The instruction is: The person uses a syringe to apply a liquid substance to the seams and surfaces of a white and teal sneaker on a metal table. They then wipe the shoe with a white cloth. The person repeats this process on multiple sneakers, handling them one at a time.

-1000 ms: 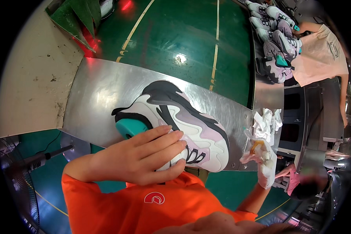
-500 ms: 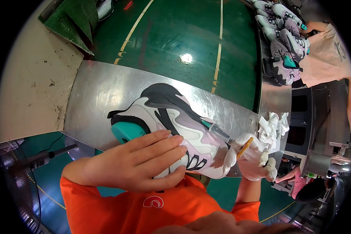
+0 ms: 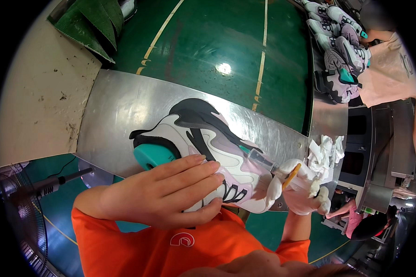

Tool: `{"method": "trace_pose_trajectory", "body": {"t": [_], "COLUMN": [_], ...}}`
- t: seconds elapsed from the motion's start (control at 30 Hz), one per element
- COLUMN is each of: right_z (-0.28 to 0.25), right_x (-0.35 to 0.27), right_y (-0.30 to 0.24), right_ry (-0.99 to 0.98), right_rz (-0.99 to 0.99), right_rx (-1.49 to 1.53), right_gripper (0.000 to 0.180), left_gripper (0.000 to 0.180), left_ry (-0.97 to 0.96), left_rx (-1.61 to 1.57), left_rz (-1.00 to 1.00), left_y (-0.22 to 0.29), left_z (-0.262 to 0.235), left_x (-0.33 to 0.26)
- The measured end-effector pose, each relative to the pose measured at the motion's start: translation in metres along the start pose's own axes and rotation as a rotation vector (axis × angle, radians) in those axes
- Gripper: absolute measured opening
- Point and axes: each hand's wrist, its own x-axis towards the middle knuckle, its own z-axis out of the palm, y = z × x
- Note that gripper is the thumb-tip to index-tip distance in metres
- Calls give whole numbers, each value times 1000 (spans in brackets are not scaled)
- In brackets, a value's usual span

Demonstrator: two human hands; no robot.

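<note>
A white, pink and black sneaker (image 3: 203, 143) with a teal heel lies on its side on a metal table (image 3: 115, 106). My left hand (image 3: 171, 194), bare, lies flat over the near side of the shoe and holds it down. My right hand (image 3: 300, 191), in a white glove, grips a small clear dropper bottle (image 3: 263, 160) with a green tip. The tip touches the shoe's pink toe area. A yellow strip sticks out between the gloved fingers.
Crumpled white rags (image 3: 326, 152) lie at the table's right end. More sneakers (image 3: 339, 51) are lined up at the upper right beside a person in a pink shirt (image 3: 388, 69). A fan (image 3: 18, 217) stands at the lower left over the green floor.
My gloved right hand has moved left from the rags to the shoe's toe, bringing the dropper bottle's tip onto it. My left hand has stayed on the shoe.
</note>
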Motion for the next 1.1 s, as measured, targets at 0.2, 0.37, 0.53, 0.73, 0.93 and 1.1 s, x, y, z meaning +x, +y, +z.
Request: {"method": "trace_pose_trajectory", "body": {"t": [0.2, 0.37, 0.53, 0.73, 0.93, 1.1], "right_z": [-11, -14, -7, 41, 60, 71], "right_x": [-5, -13, -17, 17, 19, 21], "right_y": [1, -3, -6, -43, -60, -65], "right_ry": [-84, -39, 29, 129, 215, 221], "right_rz": [-32, 3, -86, 126, 299, 347], "right_rx": [31, 27, 27, -155, -331, -360], "right_gripper": [53, 49, 51, 90, 103, 104], "left_gripper": [22, 22, 24, 27, 28, 28], "left_ry": [0, -4, -48, -69, -68, -68], "left_rx": [14, 3, 14, 45, 55, 50], "left_rz": [12, 1, -4, 2, 5, 8], "left_y": [0, 1, 1, 2, 3, 2], "left_z": [-1, -2, -6, -8, -9, -7], "left_x": [-1, 1, 2, 2, 2, 1]}}
